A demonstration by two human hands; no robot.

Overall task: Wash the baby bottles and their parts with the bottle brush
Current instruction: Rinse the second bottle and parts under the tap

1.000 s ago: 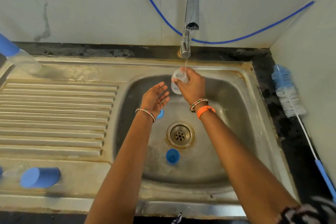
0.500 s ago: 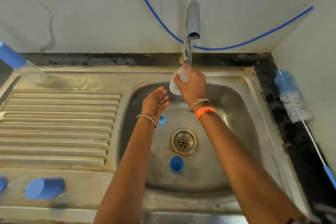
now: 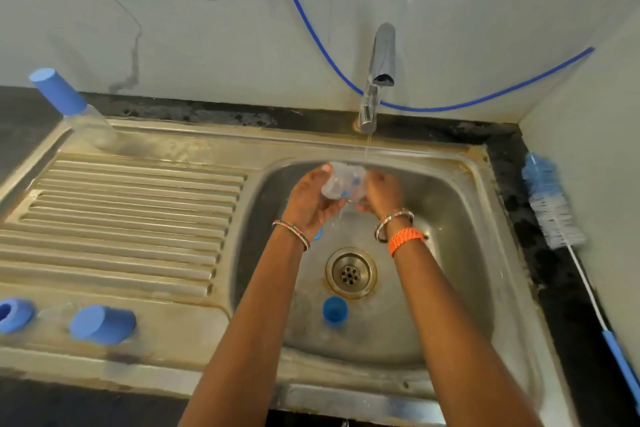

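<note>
Nearest the viewer from the round steel drain [image 3: 350, 273], a small blue plastic cap [image 3: 335, 311] sits in the stainless steel sink basin [image 3: 460, 253]. Beyond the drain, the left hand [image 3: 309, 202] and right hand [image 3: 381, 193] each curl their grip round an end of a clear plastic baby bottle [image 3: 343, 181], its long axis lying left to right under the chrome tap [image 3: 377, 73]. A blue-and-white bottle brush [image 3: 550, 208] lies right of the drain on the black tabletop [image 3: 568, 305]. A grey wall [image 3: 173, 28] rises behind.
</note>
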